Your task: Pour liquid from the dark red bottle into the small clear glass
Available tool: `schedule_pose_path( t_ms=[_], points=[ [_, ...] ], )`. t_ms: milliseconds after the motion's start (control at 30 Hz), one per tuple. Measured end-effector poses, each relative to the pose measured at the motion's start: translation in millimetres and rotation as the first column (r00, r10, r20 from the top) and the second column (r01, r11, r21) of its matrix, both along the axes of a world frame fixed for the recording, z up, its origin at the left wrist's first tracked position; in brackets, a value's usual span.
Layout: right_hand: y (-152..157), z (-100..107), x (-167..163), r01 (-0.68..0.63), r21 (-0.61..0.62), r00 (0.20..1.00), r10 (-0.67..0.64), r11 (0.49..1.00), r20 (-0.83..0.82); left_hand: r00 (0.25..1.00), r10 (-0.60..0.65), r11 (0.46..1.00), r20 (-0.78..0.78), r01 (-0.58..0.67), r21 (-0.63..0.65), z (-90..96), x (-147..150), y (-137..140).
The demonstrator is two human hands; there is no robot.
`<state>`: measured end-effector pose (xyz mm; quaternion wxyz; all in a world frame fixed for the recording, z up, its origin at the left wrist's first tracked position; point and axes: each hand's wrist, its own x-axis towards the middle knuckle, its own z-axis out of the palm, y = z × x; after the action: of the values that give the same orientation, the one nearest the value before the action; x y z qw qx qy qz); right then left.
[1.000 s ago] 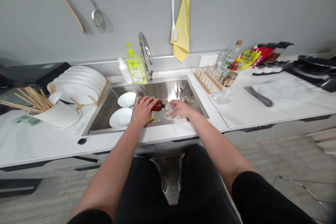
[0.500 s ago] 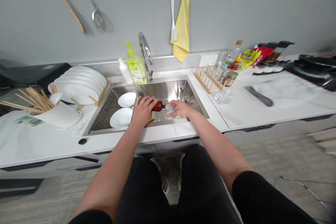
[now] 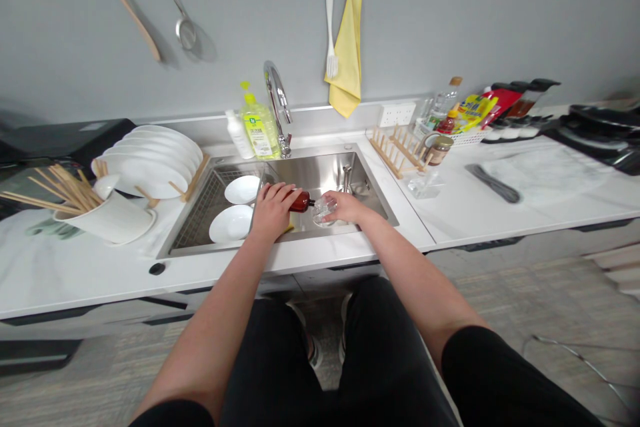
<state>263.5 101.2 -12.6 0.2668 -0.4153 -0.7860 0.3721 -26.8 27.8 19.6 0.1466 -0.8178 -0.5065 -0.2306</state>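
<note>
Over the sink, my left hand is wrapped round a reddish-brown bottle. The bottle lies tilted on its side, its dark narrow neck pointing right. Facing that neck is a clear glass, gripped from the right by my right hand. The bottle's tip is at the glass's mouth; whether they touch I cannot tell. Most of the bottle's body is hidden under my left fingers. A bit of something yellow shows below my left hand at the sink's front edge.
Two white bowls sit in the sink's left part, beside a wire rack. Behind the sink stand the faucet and a yellow-green soap bottle. Plates and a chopstick holder are left; a wooden rack is right.
</note>
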Motion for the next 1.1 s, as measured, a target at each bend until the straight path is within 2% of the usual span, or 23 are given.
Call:
schedule_pose_path(
  t_ms=[1100],
  points=[
    [4.1, -5.7, 0.3, 0.002, 0.052, 1.000, -0.002, 0.999, 0.004, 1.000, -0.004, 1.000, 0.002, 0.004, -0.013, 2.6, 2.3, -2.7]
  ],
)
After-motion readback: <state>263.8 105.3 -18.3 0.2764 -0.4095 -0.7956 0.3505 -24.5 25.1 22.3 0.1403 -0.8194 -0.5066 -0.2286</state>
